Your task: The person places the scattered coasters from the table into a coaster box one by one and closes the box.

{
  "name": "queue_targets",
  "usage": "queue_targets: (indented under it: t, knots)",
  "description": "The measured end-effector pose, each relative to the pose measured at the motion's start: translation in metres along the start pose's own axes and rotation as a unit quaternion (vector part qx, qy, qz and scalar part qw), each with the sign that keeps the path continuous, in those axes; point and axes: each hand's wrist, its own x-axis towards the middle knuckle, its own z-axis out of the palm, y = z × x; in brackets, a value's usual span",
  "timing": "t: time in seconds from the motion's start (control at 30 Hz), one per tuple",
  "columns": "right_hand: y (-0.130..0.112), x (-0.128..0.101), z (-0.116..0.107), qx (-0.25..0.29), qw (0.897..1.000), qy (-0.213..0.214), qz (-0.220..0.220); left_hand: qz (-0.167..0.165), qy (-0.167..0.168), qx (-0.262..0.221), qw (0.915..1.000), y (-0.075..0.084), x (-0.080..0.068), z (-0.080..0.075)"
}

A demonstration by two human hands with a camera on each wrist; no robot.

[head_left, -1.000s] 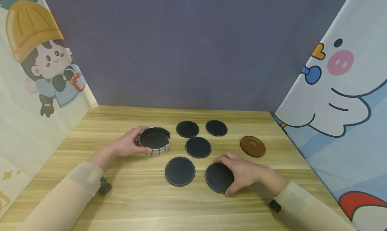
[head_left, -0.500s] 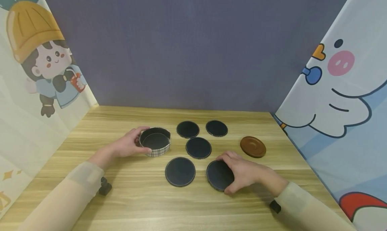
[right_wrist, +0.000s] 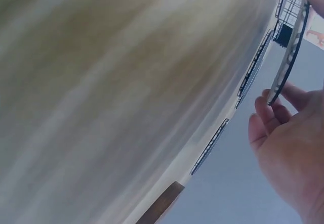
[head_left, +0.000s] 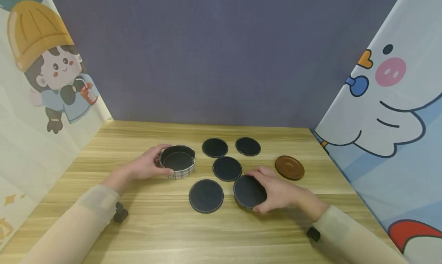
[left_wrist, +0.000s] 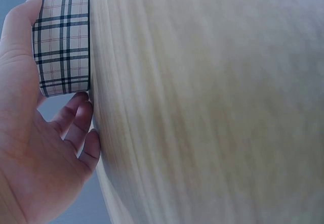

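Even, soft indoor light; sharp head view, blurred wrist views, faint shadows.

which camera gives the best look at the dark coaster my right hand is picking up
The head view: it shows the held coaster whole, round and dark, gripped at its edge by the right hand. The right wrist view shows only its thin rim, edge-on and raised off the table. The left wrist view does not show it.
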Motion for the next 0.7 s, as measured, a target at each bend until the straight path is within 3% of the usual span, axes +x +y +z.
queue_targets:
  t: [0.37, 0.7]
  knots:
    - [-0.004, 0.015, -0.005, -0.008, 1.000, 0.020, -0.013, 0.005, -0.002, -0.006, 1.0000, -0.001, 0.000, 0.000]
    - [-0.010, 0.034, -0.011, 0.008, 1.000, 0.011, 0.000, 0.008, -0.002, -0.005, 1.0000, -0.003, 0.001, 0.001]
